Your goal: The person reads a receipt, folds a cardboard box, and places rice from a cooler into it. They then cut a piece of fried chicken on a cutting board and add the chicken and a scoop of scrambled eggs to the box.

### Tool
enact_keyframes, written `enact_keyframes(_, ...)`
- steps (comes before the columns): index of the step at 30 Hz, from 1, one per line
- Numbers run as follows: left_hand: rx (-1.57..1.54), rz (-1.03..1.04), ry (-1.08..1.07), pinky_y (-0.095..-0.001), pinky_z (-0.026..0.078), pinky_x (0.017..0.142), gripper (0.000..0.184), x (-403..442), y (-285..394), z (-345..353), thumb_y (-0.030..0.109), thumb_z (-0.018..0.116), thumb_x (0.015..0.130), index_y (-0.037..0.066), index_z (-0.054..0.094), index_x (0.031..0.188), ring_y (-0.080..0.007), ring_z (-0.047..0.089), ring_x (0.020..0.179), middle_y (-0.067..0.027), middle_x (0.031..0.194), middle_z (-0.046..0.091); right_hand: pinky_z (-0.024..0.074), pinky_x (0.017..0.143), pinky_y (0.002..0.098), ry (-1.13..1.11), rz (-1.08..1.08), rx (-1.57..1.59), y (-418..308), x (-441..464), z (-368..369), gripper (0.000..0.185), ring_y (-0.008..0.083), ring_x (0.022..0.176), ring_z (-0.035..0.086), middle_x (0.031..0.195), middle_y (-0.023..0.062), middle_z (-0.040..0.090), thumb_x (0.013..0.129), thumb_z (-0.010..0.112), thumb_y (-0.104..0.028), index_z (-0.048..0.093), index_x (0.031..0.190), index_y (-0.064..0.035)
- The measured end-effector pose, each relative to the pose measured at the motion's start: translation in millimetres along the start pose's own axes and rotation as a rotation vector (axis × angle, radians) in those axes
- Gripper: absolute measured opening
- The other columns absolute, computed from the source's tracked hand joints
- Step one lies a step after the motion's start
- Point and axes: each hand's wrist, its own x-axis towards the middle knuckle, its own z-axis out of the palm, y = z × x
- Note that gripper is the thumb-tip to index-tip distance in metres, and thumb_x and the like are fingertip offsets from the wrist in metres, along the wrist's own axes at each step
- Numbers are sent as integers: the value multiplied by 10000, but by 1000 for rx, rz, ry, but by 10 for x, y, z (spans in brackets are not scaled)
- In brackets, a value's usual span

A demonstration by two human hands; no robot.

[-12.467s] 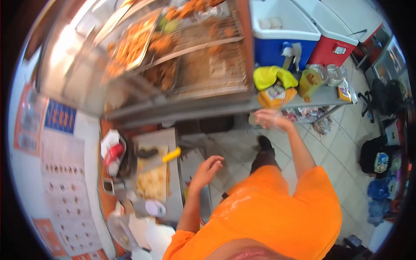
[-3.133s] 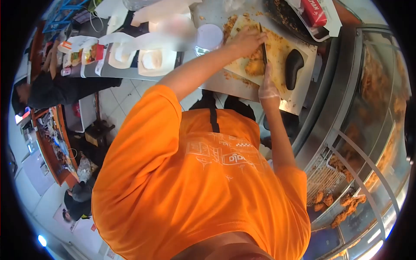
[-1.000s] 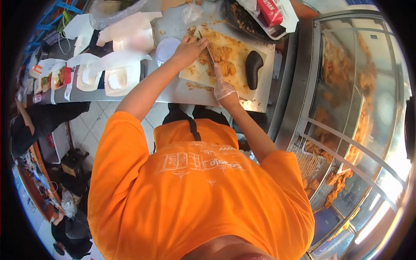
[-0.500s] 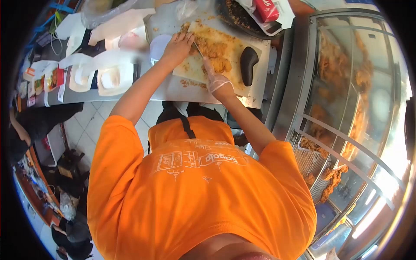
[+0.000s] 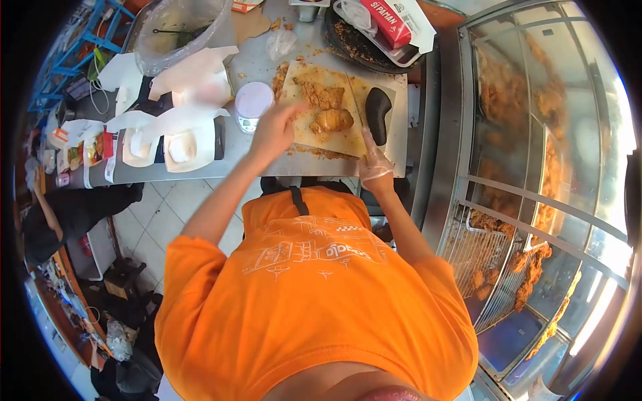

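Fried chicken, cut into pieces (image 5: pixel 329 120), lies on a crumb-strewn white cutting board (image 5: pixel 304 142). My right hand (image 5: pixel 376 167), in a clear plastic glove, grips a knife (image 5: pixel 355 97) by its handle; the blade points away from me over the board's right part. At the board's left edge, my left hand (image 5: pixel 275 130) is raised, slightly blurred, its fingers partly stretched with nothing visible in them. A smooth black curved object (image 5: pixel 378 115) rests on the right side of the board. Just left of my left hand stands a small kitchen scale (image 5: pixel 253 105).
Open paper boxes (image 5: pixel 192 77) stand on the left counter, some with white contents. Behind them is a plastic-lined tub (image 5: pixel 177 37). A dark round pan (image 5: pixel 358 50) bears a tray and a red box (image 5: pixel 386 21). Right, a glass cabinet (image 5: pixel 521 100) holds fried chicken. A person (image 5: pixel 73 217) is at left.
My left hand has come off the chicken, back toward me. My right hand has moved the knife rightward, away from the chicken. The camera view has shifted, showing more of the far counter.
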Motion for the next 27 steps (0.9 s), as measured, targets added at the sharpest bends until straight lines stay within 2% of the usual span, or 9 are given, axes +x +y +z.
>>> enact_keyframes(3,-299,-233,-487,-319,535,739,343,-499,211,79,-94,463,834,47,686,1054,-191,681,847,-106,990,726,528,588,454,85,-20,-148,233,-163,184,666,366,641,619,827,175,604,841,633,-135,441,1464,-276)
enact_keyframes(5,-452,-243,-638,-304,511,840,327,-889,153,255,-60,472,851,46,691,1069,-202,673,916,-141,1025,714,532,684,474,43,227,-247,175,-151,215,569,354,809,633,968,168,595,820,658,-177,549,1371,-272)
enact_keyframes(10,-224,-298,-687,-329,506,883,383,-1204,29,83,4,485,866,87,680,1185,-284,673,962,-172,1054,699,503,819,497,194,176,-285,-166,242,359,455,377,962,600,1041,154,608,797,703,-273,620,1236,-186)
enact_keyframes(12,-205,-361,-750,-339,514,892,386,-1102,134,-98,-14,473,857,68,676,1175,-268,683,986,-162,1052,709,489,885,501,232,42,-120,-435,657,369,569,402,1086,562,1215,193,570,776,735,-322,569,1303,-186)
enact_keyframes(14,-249,-371,-656,-338,516,895,384,-1144,115,-110,-22,468,856,53,670,1174,-257,686,993,-155,1053,714,412,995,556,113,34,-106,-691,1074,362,740,445,1248,466,1427,227,441,770,736,-454,466,1420,-225)
enact_keyframes(17,-303,-417,-529,-335,520,900,376,-1250,163,-197,-35,459,857,26,659,1169,-241,689,1009,-141,1057,721,362,1031,594,-107,50,-467,-908,1441,708,903,473,1298,412,1491,245,372,781,682,-599,310,1529,-257)
enact_keyframes(20,-312,-478,-456,-328,515,908,370,-1471,169,-332,-43,456,859,13,651,1168,-236,685,1025,-135,1065,720,335,1045,613,-291,25,-480,-950,1507,953,930,473,1325,395,1541,238,316,792,641,-649,261,1554,-276)
enact_keyframes(25,-360,-647,-311,-307,479,953,378,-1888,165,-431,-46,460,875,14,623,1211,-235,651,1076,-140,1122,698,435,977,552,-461,43,-489,-1175,1578,855,786,411,1259,470,1455,199,425,787,679,-544,419,1458,-227)
enact_keyframes(27,-387,-666,-280,-306,481,948,369,-1991,224,-492,-43,462,883,14,623,1211,-231,651,1075,-136,1122,698,482,925,509,-369,-1,-404,-1119,1599,897,677,395,1199,515,1381,191,488,787,686,-441,481,1388,-205)
